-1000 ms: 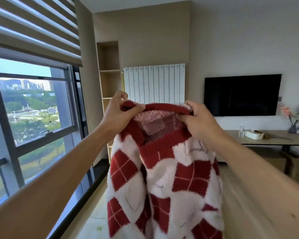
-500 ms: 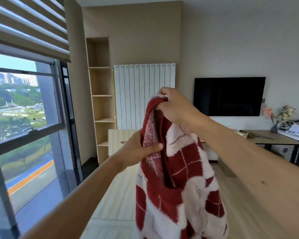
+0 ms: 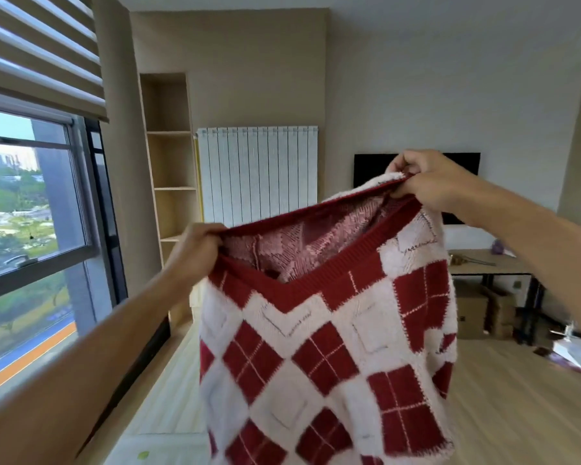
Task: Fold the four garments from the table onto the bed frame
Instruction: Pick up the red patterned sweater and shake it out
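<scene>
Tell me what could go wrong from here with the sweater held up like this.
1. The left hand and right hand pinch only the neckline of the red and white sweater, so its whole weight hangs there; the knit may stretch or slip free.
2. The right hand is higher than the left, so the sweater hangs skewed and may land crooked on the pale wooden surface below.
</scene>
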Demonstrator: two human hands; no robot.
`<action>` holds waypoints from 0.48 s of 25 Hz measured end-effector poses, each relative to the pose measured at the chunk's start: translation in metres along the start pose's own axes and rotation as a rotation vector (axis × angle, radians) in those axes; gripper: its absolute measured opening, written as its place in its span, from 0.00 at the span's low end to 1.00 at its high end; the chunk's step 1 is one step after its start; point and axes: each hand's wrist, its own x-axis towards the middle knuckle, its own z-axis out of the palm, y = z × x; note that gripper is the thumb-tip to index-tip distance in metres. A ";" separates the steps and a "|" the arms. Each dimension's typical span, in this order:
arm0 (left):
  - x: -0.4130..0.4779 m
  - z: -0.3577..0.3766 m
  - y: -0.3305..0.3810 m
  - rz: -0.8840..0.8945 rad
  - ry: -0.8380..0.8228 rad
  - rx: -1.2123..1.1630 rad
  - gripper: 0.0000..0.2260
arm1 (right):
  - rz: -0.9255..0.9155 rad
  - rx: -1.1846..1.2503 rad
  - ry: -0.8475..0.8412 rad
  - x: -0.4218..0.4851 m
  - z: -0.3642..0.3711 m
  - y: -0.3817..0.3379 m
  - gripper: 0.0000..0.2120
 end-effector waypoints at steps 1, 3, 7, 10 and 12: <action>0.000 -0.007 0.016 -0.021 0.025 -0.059 0.19 | 0.004 -0.027 -0.029 -0.002 -0.004 0.002 0.08; -0.006 -0.022 0.040 0.007 0.007 -0.139 0.18 | 0.024 -0.057 -0.061 -0.002 -0.011 0.006 0.08; -0.008 -0.051 0.069 0.136 -0.153 0.054 0.13 | -0.026 -0.221 0.019 0.003 -0.025 0.011 0.05; -0.005 -0.062 0.081 0.147 -0.323 0.234 0.16 | -0.017 -0.267 0.143 0.009 -0.020 0.013 0.10; -0.006 -0.065 0.078 0.095 -0.424 0.312 0.19 | 0.070 -0.049 0.153 0.009 -0.006 0.015 0.12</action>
